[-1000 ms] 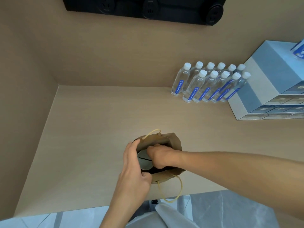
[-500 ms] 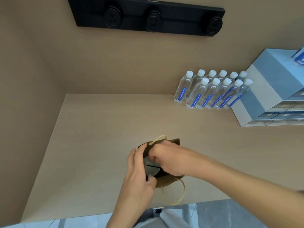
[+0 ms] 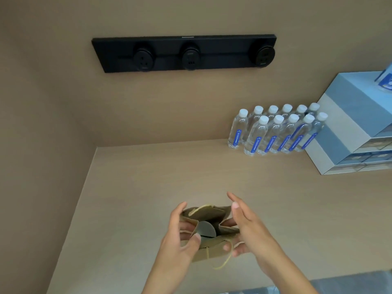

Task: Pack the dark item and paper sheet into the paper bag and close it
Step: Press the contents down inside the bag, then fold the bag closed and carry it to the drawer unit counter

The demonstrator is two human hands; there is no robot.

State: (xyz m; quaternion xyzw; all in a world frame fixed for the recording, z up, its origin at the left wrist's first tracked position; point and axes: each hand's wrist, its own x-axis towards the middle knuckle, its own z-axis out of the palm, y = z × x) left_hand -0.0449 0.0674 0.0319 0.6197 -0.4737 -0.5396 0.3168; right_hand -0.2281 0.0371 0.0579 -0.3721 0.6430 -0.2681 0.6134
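Note:
A small brown paper bag point(image 3: 209, 215) with yellow cord handles stands open near the front of the beige counter point(image 3: 148, 187). A grey rounded sheet point(image 3: 205, 229) sticks up inside its mouth. The dark item is hidden below it. My left hand point(image 3: 180, 236) grips the bag's left rim, thumb on the near side and fingers on the outer wall. My right hand point(image 3: 246, 225) flanks the bag's right side with fingers spread, its lower fingers touching the near wall by the handle.
Several water bottles point(image 3: 273, 132) with blue labels stand at the back right, next to stacked blue and white boxes point(image 3: 347, 128). A black socket strip point(image 3: 184, 53) hangs on the back wall. A side wall closes the counter's left.
My right hand has come out of the bag and moved to its right side, fingers spread. The grey sheet now stands upright in the mouth. The camera tilted up.

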